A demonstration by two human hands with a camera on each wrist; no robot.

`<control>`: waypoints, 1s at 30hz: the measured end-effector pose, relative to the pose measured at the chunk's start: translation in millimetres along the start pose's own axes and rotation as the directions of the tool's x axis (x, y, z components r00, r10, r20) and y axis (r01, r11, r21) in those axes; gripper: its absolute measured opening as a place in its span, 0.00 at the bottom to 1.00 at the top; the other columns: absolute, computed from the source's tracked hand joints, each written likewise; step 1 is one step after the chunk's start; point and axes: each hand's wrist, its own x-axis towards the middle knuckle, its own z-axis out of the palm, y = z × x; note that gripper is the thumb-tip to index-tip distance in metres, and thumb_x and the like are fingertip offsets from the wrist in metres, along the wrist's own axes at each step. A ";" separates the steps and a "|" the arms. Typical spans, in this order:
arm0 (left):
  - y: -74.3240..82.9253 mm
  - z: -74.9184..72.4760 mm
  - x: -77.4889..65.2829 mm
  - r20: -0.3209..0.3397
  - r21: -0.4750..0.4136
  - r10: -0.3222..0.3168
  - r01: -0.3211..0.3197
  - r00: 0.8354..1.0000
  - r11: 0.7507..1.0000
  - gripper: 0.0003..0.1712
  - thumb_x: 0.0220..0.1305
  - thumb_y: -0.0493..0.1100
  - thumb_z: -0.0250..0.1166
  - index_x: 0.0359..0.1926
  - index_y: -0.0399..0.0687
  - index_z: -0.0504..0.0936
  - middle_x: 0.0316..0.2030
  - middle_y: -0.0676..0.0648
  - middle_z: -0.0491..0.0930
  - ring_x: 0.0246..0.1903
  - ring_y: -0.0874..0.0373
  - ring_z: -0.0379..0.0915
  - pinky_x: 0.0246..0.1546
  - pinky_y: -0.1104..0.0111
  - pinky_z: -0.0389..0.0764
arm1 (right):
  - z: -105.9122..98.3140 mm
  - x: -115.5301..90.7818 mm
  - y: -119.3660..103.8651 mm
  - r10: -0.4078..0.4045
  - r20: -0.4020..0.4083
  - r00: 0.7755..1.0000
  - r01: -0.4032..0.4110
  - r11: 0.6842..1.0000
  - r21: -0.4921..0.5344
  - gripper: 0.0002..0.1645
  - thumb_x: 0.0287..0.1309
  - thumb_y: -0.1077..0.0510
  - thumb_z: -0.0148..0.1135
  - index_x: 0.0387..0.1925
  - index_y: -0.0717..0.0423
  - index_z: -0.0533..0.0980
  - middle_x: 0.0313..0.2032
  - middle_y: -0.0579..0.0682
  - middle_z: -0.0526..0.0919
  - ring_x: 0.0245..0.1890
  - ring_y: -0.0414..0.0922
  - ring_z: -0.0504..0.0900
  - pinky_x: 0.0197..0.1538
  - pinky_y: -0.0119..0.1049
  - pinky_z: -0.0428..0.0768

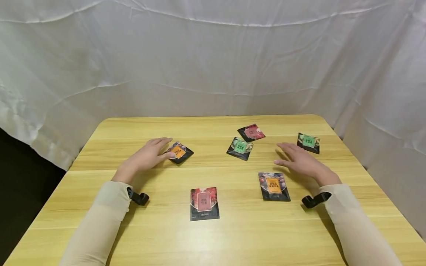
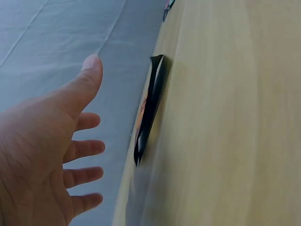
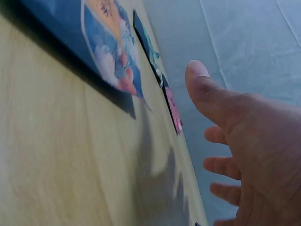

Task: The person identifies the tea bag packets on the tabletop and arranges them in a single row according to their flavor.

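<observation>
My left hand (image 1: 148,155) hovers at the left of the table, its fingers extended and apart from the orange-labelled sachet (image 2: 149,110), which the thumb partly overlaps in the head view. On the right, my right hand (image 1: 303,162) is held above the wood with fingers spread and nothing in them. Just below it lies another orange-labelled sachet (image 1: 274,187). Beyond its fingers is a green-labelled sachet (image 1: 308,143). A second green-labelled sachet (image 1: 240,148) touches or slightly overlaps a red-labelled sachet (image 1: 252,132) near the back. Front and centre, another red-labelled sachet (image 1: 204,204) lies flat.
The sachets lie on a light wood-grain table (image 1: 149,240). White cloth (image 1: 213,62) hangs behind it and along the sides. A dark area (image 1: 23,188) shows beyond the left edge. Each wrist wears a small black camera mount.
</observation>
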 end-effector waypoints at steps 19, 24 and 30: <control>18.7 17.0 21.8 -0.002 0.022 0.021 -0.021 1.000 1.000 0.43 0.68 0.68 0.54 0.73 0.46 0.64 0.68 0.38 0.64 0.67 0.38 0.57 0.66 0.45 0.59 | 12.0 -34.2 -17.7 -0.206 -0.051 0.977 0.210 0.970 0.124 0.45 0.57 0.34 0.64 0.68 0.55 0.68 0.64 0.59 0.71 0.62 0.60 0.70 0.61 0.62 0.67; 20.4 19.1 23.1 -0.008 0.043 0.015 -0.015 1.000 0.999 0.42 0.67 0.67 0.56 0.71 0.45 0.66 0.66 0.38 0.66 0.65 0.38 0.59 0.64 0.46 0.62 | 15.9 -42.5 -23.4 -0.234 -0.054 0.971 0.239 0.964 0.116 0.42 0.57 0.36 0.66 0.67 0.53 0.70 0.62 0.55 0.74 0.60 0.58 0.72 0.60 0.60 0.70; 23.4 18.2 26.2 -0.021 0.067 -0.001 0.002 1.000 0.998 0.43 0.64 0.67 0.60 0.70 0.45 0.67 0.65 0.38 0.67 0.64 0.39 0.61 0.63 0.47 0.64 | 13.5 -47.0 -31.9 -0.263 -0.062 0.963 0.268 0.958 0.098 0.40 0.52 0.37 0.70 0.63 0.50 0.74 0.60 0.51 0.76 0.60 0.56 0.73 0.60 0.60 0.70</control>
